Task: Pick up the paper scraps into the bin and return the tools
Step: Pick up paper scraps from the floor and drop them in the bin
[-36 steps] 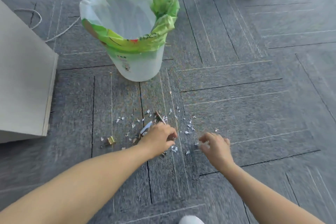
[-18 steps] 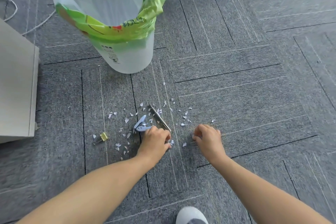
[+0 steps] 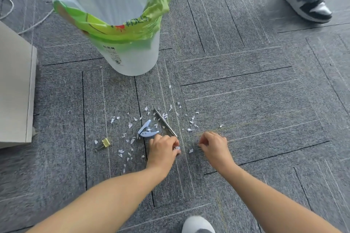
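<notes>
White paper scraps (image 3: 130, 125) strewn over the grey carpet floor (image 3: 246, 100), just short of the bin (image 3: 132, 58), mostly beyond and to the left of both hands. Left hand (image 3: 162, 150) down at the floor, fingers (image 3: 173, 141) curled tight, pinching a small clump of scraps at the tips. Right hand (image 3: 215, 146) near it, likewise curled, tips drawn together low over the carpet; contents, if any, not discernible.

Blue hole punch (image 3: 146, 131) and thin metal strip (image 3: 164, 122) just beyond the left hand, close together. Gold binder clip (image 3: 105, 143) apart, further left.

Judged step: gathering scraps, early on, tools not yet returned.

For a clean job:
- Press fingertips flat into the pile and rake neighbouring bits together before pinching.
- Build one full handful per hand before any trip to the bin.
- Keep the closed hand turned upward on the way to avoid dribbling.
- Steer clear of the near end of the metal strip.
- Leave tools till last.
</notes>
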`<move>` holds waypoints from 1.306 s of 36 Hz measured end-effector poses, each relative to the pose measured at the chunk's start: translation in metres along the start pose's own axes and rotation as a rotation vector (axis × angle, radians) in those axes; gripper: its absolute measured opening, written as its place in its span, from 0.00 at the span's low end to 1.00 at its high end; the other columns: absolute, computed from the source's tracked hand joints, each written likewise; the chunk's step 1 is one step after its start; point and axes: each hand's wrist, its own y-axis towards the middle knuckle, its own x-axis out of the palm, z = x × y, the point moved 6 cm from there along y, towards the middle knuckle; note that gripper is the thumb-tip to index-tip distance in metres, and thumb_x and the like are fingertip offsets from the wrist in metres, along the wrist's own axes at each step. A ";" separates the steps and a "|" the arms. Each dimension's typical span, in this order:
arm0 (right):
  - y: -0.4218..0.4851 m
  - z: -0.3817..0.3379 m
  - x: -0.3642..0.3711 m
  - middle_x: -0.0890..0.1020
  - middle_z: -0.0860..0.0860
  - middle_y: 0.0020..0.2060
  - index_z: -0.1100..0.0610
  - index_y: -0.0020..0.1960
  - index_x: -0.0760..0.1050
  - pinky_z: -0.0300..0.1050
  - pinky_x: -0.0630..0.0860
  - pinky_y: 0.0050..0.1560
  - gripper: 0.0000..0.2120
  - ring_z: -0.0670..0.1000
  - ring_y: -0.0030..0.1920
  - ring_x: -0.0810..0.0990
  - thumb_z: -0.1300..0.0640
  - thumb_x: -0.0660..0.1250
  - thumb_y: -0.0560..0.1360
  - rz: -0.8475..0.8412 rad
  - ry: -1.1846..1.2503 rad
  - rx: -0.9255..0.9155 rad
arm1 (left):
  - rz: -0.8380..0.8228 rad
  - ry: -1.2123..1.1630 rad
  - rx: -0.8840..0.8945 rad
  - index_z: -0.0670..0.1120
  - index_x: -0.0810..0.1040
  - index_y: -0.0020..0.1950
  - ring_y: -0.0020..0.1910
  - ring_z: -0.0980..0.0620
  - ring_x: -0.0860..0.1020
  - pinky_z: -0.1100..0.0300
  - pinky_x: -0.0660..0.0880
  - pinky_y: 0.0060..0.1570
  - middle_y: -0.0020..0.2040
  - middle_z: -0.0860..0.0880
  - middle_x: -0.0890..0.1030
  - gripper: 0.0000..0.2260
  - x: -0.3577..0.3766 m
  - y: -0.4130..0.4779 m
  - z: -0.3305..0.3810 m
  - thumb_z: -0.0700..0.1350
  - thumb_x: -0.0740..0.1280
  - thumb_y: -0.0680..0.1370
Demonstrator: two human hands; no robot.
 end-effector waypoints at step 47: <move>0.081 -0.314 -0.255 0.81 0.41 0.34 0.52 0.43 0.82 0.36 0.72 0.41 0.02 0.36 0.35 0.77 0.56 0.73 0.70 0.515 0.377 -0.580 | 0.748 -0.432 0.225 0.50 0.81 0.41 0.37 0.67 0.75 0.76 0.67 0.39 0.38 0.56 0.81 0.03 -0.385 0.086 0.018 0.44 0.74 0.72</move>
